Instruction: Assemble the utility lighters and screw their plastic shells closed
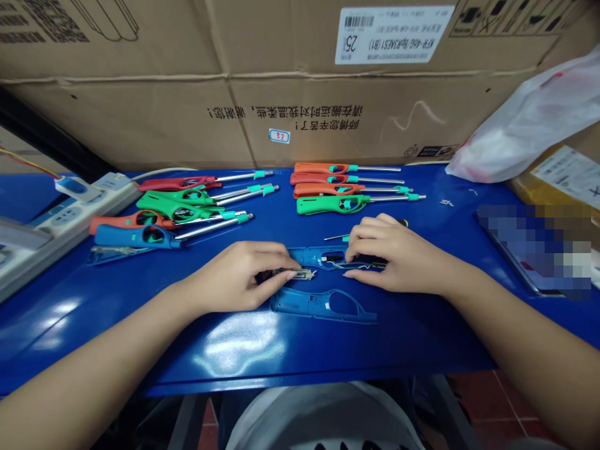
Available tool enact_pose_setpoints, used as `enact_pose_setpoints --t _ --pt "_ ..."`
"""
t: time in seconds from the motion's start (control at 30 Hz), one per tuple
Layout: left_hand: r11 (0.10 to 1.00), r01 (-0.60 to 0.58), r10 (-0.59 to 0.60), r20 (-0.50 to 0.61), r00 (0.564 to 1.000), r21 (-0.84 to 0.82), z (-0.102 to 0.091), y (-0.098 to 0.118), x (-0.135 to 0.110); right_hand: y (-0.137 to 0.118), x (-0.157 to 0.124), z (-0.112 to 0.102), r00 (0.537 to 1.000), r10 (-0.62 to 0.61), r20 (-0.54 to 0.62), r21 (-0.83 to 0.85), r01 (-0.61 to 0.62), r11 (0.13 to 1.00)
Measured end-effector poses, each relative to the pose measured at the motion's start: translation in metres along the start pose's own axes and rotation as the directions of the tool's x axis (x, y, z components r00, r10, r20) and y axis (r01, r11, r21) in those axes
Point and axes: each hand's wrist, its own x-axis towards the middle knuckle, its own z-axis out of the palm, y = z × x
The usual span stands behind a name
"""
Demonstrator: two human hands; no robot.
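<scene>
My left hand [248, 275] pinches the small clear fuel tank [302, 274] of a lighter between thumb and fingers, and partly hides it. My right hand [391, 253] curls over the right end of a blue lighter casing half [307, 255], which lies on the table with its inside up. A black igniter piece [332, 257] and thin wires [349, 265] show in and beside this half; my fingers cover the rest. Nearer to me lies the other blue casing half [300, 303], touched by neither hand. Behind my right hand, a thin metal shaft [334, 237] is partly hidden.
Several long-necked lighters lie in a left group [173, 200] and a right group [337, 187] on the blue table [328, 356]. A power strip [65, 219] runs along the left. A phone [525, 250] and plastic bag [529, 119] are at right; a cardboard box [164, 119] stands behind.
</scene>
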Motion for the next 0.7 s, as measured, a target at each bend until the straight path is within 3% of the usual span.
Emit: enact_pose_setpoints --t 0.23,0.37,0.43,0.53,0.7 --pt "0.999 0.035 -0.034 -0.122 0.992 0.006 0.013 -0.004 0.004 -0.004 -0.001 -0.003 0.999 -0.006 -0.036 0.156 0.012 0.988" --pt "0.997 0.065 -0.057 -0.161 0.985 0.044 0.017 -0.006 0.005 -0.002 -0.002 -0.005 0.999 -0.011 0.048 0.131 0.005 0.991" --pt "0.996 0.071 -0.061 -0.174 0.983 0.052 0.019 -0.006 0.005 0.004 -0.003 -0.007 1.0 0.021 -0.008 0.123 -0.02 0.992" --pt "0.996 0.066 -0.054 -0.179 0.982 0.064 0.02 -0.007 0.004 0.015 -0.003 -0.007 0.983 0.086 -0.161 0.032 -0.082 0.996" --pt "0.995 0.067 -0.053 -0.167 0.984 0.079 0.021 -0.008 0.004 0.027 -0.005 -0.002 0.988 0.108 -0.11 -0.16 -0.124 0.979"
